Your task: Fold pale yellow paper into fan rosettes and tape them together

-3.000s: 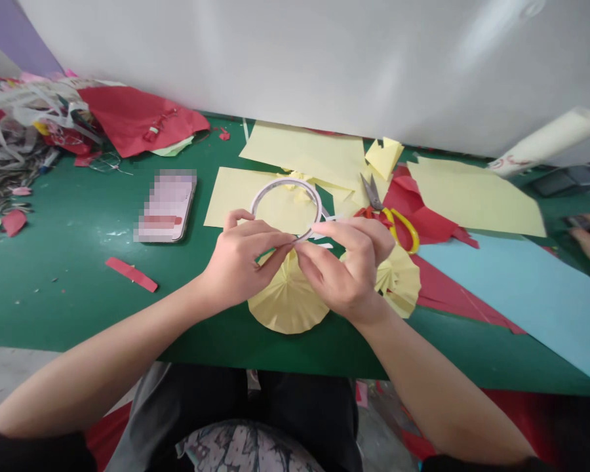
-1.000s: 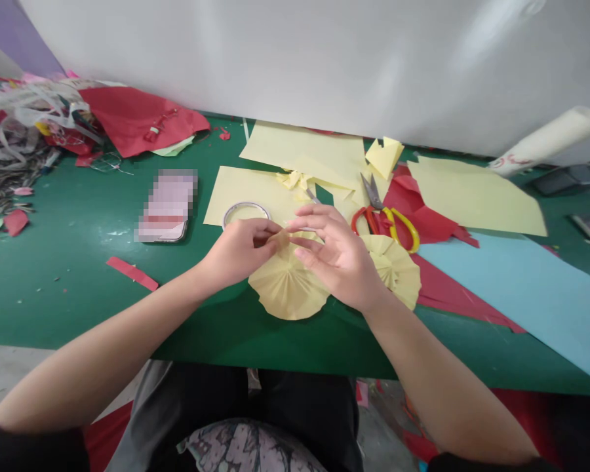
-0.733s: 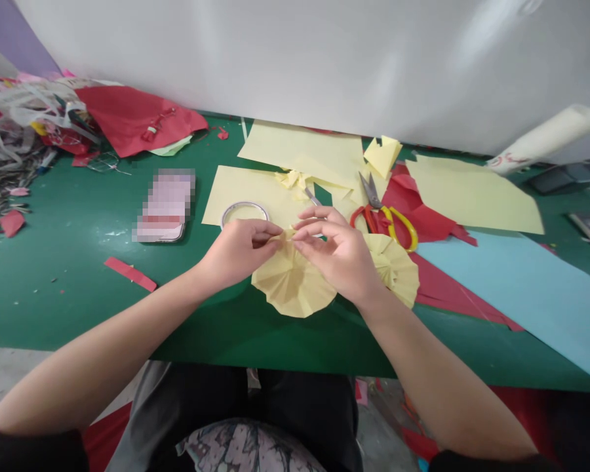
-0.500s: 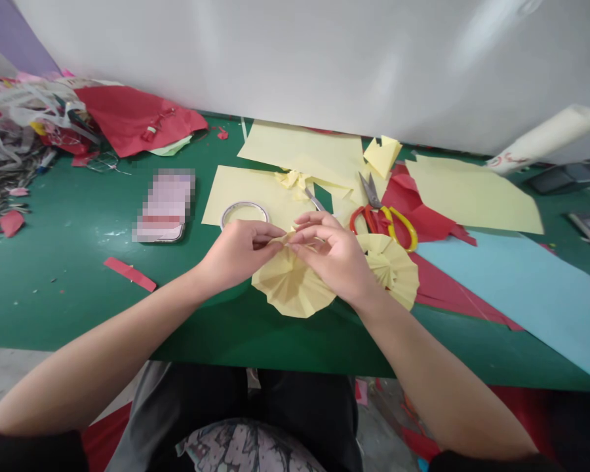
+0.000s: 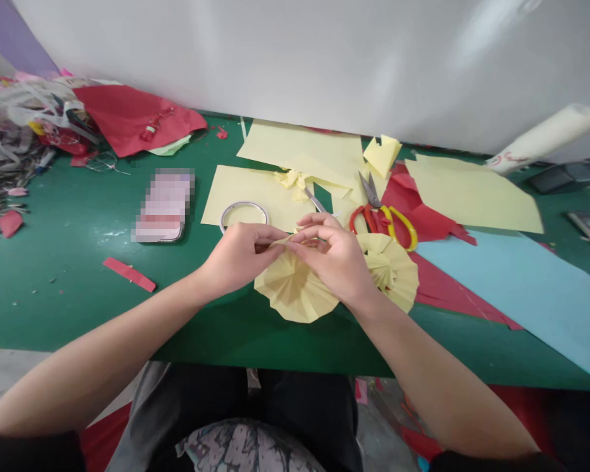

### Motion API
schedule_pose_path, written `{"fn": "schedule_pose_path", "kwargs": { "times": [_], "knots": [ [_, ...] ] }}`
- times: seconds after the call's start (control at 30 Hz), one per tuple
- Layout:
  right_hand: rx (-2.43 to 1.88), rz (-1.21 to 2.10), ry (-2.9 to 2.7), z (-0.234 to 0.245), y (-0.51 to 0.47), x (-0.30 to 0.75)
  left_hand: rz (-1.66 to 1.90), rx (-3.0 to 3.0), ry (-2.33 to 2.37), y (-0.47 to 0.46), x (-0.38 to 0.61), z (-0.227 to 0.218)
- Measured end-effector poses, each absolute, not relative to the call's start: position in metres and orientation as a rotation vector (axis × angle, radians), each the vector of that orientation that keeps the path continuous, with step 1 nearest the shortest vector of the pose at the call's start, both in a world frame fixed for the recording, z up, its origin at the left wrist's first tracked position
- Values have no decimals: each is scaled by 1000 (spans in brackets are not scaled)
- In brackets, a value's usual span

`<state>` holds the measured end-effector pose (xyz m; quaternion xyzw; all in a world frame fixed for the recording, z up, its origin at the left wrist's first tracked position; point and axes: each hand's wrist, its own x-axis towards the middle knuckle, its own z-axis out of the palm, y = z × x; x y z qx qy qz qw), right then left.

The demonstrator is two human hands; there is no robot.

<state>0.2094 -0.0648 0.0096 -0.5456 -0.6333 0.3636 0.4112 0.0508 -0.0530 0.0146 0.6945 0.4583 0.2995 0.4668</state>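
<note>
My left hand [image 5: 238, 255] and my right hand [image 5: 337, 257] meet over the top edge of a pleated yellow paper fan [image 5: 295, 292] lying on the green table [image 5: 78, 288]. Both hands pinch that upper edge with thumb and fingertips closed. A second pleated yellow fan [image 5: 393, 270] lies just right of my right hand. A white tape ring [image 5: 244, 212] rests flat on a yellow sheet [image 5: 246, 193] just beyond my left hand. Scissors with red and yellow handles [image 5: 386, 216] lie behind my right hand.
A phone [image 5: 164, 206] lies to the left on the table. Yellow sheets [image 5: 472, 193], red paper [image 5: 137, 118] and a blue sheet [image 5: 516, 282] cover the back and right. Paper scraps [image 5: 14, 144] pile at far left. A red strip [image 5: 129, 274] lies near the front edge.
Three seconds ago both hands held the tape ring up; it now lies on the yellow sheet. Both hands came down onto the fan's top edge and pinch it, the fan shifting slightly.
</note>
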Motion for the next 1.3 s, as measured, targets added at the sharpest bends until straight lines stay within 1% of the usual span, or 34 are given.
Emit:
{"fn": "schedule_pose_path", "kwargs": {
  "times": [0.2,0.4,0.5,0.83,1.07,1.3],
  "knots": [
    [-1400,770,-1618,10,-67,208,767,1709,1126,-58,53,13],
    [-1420,484,-1686,9,-69,207,826,1771,1138,-62,55,10],
    [-1414,406,-1701,7,-69,206,845,1817,1170,-62,57,9],
    [-1451,278,-1698,6,-65,211,894,1801,1226,-59,56,6],
    [-1380,295,-1813,9,-61,216,890,1698,1218,-54,53,3],
    [-1371,280,-1847,9,-63,214,828,1765,1150,-57,55,4]
  ]
}}
